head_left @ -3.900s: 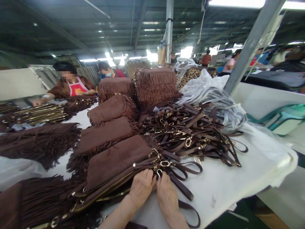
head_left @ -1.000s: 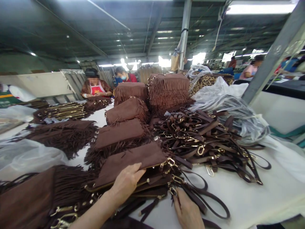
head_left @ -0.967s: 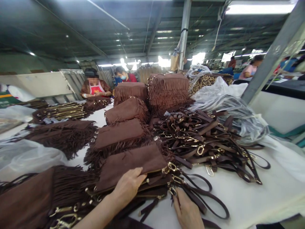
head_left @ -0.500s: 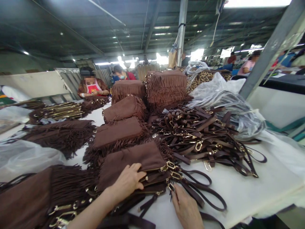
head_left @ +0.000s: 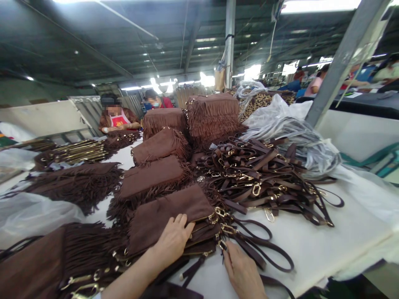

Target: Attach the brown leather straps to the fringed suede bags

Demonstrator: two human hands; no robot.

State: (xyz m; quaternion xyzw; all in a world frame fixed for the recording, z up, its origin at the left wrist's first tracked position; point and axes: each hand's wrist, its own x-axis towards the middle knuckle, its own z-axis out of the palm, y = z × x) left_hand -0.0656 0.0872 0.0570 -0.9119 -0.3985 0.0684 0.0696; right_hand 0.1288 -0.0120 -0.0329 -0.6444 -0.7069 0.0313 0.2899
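Near the table's front, a stack of dark brown zip pouches point(head_left: 170, 209) lies with gold zips along the near edge. My left hand point(head_left: 174, 236) rests across the top pouch at that edge, palm down, fingers stretched out. Beside the stack's right end, my right hand point(head_left: 243, 265) is closed, its thumb and forefinger pinching a gold clasp point(head_left: 222, 245) on a dark wrist strap. Two more gold clasps point(head_left: 229, 229) hang just above it, with looped straps point(head_left: 282, 253) trailing right. The right hand's lower fingers are partly hidden.
A tangled heap of brown straps point(head_left: 258, 178) lies to the right, with clear plastic point(head_left: 289, 116) behind. Fringed brown bags point(head_left: 215, 110) are piled ahead; another fringed bag point(head_left: 34, 265) lies front left. Co-workers, one in a red apron point(head_left: 119, 121), are at the far side.
My left hand has moved slightly right and its fingers have drawn closer together on the top pouch. My right hand stays at the clasp. The view has shifted a little.
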